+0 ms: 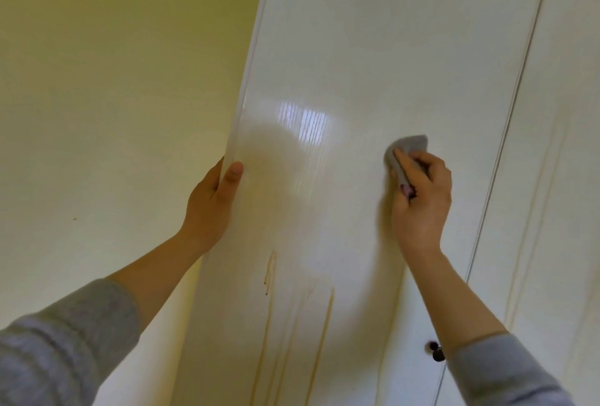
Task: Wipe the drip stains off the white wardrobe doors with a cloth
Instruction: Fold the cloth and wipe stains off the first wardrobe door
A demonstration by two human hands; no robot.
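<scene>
**Head view: inventory**

1. Glossy white wardrobe door [357, 65], the left of a pair, standing beside a pale yellow-green painted wall [113, 81]. There is window glare on the middle of the panel.
2. Left hand [211, 201]: the thumb lies flat on the front face and the rest is wrapped behind the door's left edge. It grips the edge and, as I judge it, braces the panel.
3. Right hand [422, 198]: the fingers [433, 170] are curled round a folded grey cloth [410, 146], which is pressed to the door face just right of the glare.
4. Amber-brown drip stains [319, 340]: long vertical runs low on the same door, below both hands and well apart from the cloth. They are not yet wiped. Fainter streaks show on the neighbouring white door [568, 146].
5. Small dark round knob [435, 352], near the seam and beside the right forearm.

**Handling note (judgement)**
- Bring the cloth down to the heads of the runs and stroke along their length, top to bottom.
- Press flat and evenly so the residue lifts rather than smears.
- Turn the cloth to a clean fold once it is soiled.
- Keep the left grip firm, because a loose door would swing away under pressure.
- Steer round the knob.
</scene>
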